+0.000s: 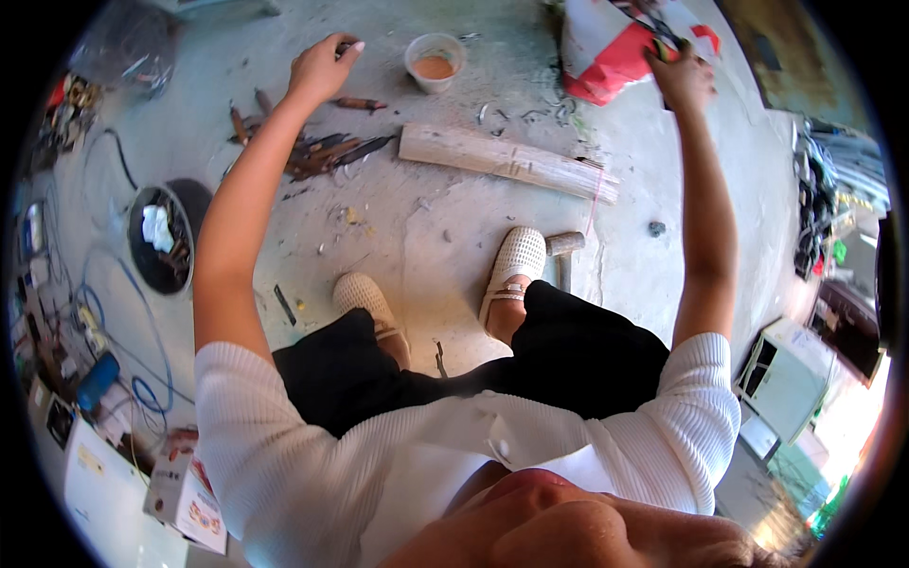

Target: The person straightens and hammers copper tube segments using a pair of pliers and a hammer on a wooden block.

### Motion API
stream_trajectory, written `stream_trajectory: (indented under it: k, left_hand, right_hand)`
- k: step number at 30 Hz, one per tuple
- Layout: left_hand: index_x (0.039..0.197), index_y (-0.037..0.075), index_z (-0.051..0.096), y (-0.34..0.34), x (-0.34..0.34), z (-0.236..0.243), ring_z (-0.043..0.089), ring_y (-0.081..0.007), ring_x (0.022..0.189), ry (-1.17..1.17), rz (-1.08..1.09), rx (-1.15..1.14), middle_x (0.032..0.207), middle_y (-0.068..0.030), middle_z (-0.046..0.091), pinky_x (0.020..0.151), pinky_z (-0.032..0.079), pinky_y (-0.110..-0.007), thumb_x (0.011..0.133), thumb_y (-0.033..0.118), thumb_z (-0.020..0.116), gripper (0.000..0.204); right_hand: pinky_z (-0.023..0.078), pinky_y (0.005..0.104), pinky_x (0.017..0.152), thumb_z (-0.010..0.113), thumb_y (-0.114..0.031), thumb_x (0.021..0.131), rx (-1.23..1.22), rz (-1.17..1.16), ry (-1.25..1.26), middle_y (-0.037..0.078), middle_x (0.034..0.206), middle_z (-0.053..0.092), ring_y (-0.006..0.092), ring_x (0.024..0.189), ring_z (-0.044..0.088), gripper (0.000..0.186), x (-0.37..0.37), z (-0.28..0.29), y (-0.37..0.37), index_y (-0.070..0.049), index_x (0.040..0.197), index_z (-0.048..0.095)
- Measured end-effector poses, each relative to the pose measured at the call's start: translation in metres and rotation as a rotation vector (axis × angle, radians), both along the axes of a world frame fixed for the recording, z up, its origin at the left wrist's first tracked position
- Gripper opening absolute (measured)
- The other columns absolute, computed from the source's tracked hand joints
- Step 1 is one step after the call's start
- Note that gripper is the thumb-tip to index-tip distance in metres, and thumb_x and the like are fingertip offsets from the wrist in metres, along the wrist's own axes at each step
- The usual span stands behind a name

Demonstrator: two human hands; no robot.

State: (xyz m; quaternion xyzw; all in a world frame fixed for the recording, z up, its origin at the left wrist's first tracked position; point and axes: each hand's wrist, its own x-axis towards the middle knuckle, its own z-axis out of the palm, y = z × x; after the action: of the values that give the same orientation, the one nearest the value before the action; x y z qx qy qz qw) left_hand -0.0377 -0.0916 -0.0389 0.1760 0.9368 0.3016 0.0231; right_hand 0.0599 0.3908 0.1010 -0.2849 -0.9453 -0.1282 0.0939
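Observation:
My left hand (322, 68) is raised at the upper left, fingers curled in a pinch around a small dark object (343, 47) too small to name. Out at the upper right, my right hand (686, 79) bends its fingers around a tool with black and yellow-green handles (662, 47); its dark far end lies over a red-and-white bag (598, 71). Between the hands stands a clear plastic tub (436, 62) with orange-brown contents. A pale wooden block (507, 162) lies on the floor nearer me. Left of it is a pile of brown, dark-tipped pieces (327, 156).
A hammer (565, 244) lies beside my right shoe (517, 260). At left are a black bucket (199, 204) holding brown pieces and a white wad, and blue tubing (142, 393). A wooden board (791, 62) is at the far right. Dark scraps dot the concrete floor (436, 246).

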Motion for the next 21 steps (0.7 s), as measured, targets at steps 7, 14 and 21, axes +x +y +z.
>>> stream_trajectory:
  k: [7, 14, 21]
  left_hand:
    - [0.109, 0.021, 0.064, -0.077, -0.02, -0.049, 0.063, -0.0252, 0.095, -0.076, 0.146, -0.194, 0.102, -0.0035, 0.067, 0.081, 0.049, -0.041, 0.089, 0.042, 0.054, 0.03]
    - [0.11, 0.019, 0.061, -0.058, 0.026, -0.043, 0.06, -0.0252, 0.101, -0.106, -0.009, -0.49, 0.105, -0.006, 0.063, 0.086, 0.043, -0.043, 0.086, 0.035, 0.059, 0.028]
    - [0.117, 0.018, 0.059, -0.01, 0.05, -0.075, 0.046, -0.0241, 0.116, 0.115, -0.264, -0.718, 0.114, -0.0046, 0.057, 0.104, 0.026, -0.047, 0.086, 0.02, 0.06, 0.031]
  right_hand:
    - [0.033, 0.0536, 0.098, 0.064, -0.067, 0.065, -0.129, -0.123, -0.037, 0.025, 0.126, 0.049, 0.0407, 0.12, 0.045, 0.087, 0.01, 0.013, 0.003, -0.012, 0.131, 0.046]
    - [0.034, 0.0594, 0.097, 0.07, -0.031, 0.077, -0.108, 0.691, -0.155, 0.009, 0.124, 0.054, 0.0308, 0.118, 0.047, 0.063, 0.041, 0.013, -0.073, -0.022, 0.134, 0.046]
    - [0.038, 0.0501, 0.094, 0.07, -0.031, 0.076, -0.316, 0.945, -0.321, 0.015, 0.114, 0.055, 0.035, 0.109, 0.049, 0.063, 0.07, -0.03, -0.137, -0.017, 0.133, 0.045]
